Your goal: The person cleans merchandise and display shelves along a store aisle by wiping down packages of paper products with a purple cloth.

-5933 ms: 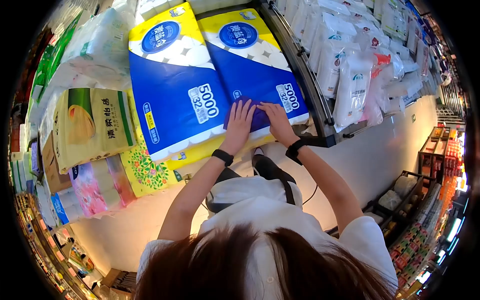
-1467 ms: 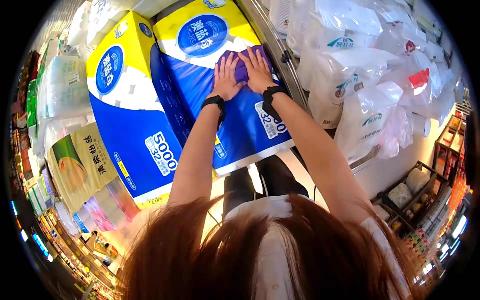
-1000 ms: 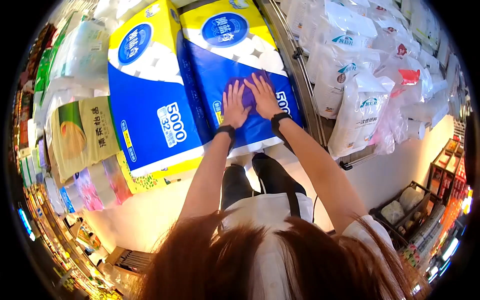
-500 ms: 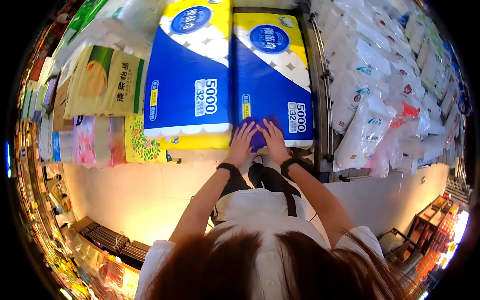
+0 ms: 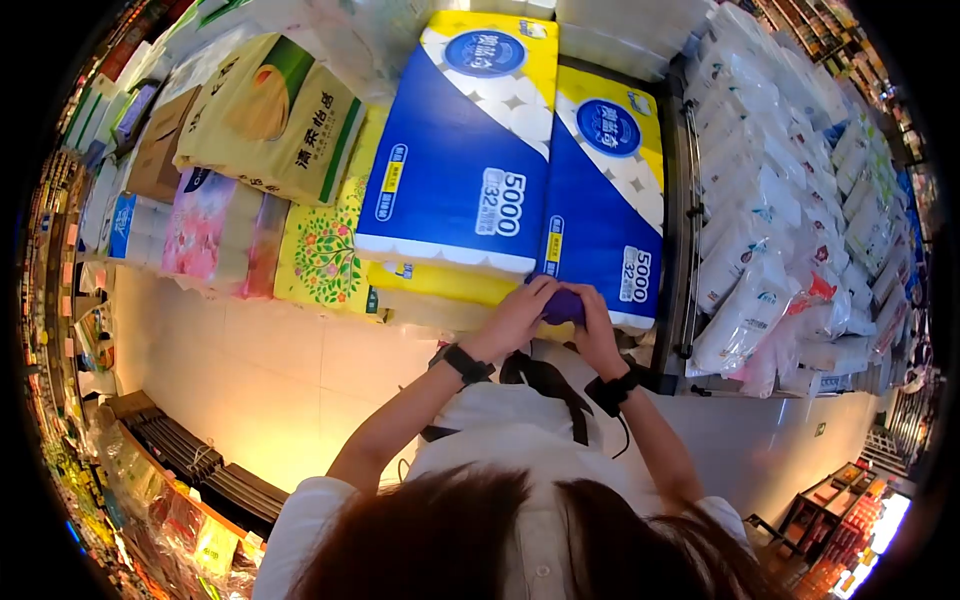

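A bunched purple cloth (image 5: 563,307) is between my two hands, at the near edge of the right-hand blue, white and yellow tissue pack (image 5: 605,205). My left hand (image 5: 520,312) curls its fingers over the cloth's left side. On the other side, my right hand (image 5: 596,325) grips it with bent fingers. A dark band circles each wrist. Left of that pack, a second tissue pack of the same print (image 5: 455,160) sits higher, on top of a yellow pack (image 5: 440,280).
Beige tissue packs (image 5: 270,120) and a floral yellow pack (image 5: 325,250) are stacked to the left. A dark metal rail (image 5: 690,230) separates the tissue packs from rows of white plastic-wrapped packs (image 5: 750,290) on the right. Tiled floor (image 5: 270,350) lies below.
My hands lay flatter over the spread cloth before; now their fingers are bent round it and it is bunched smaller. The camera view has shifted, moving the packs rightward in the picture.
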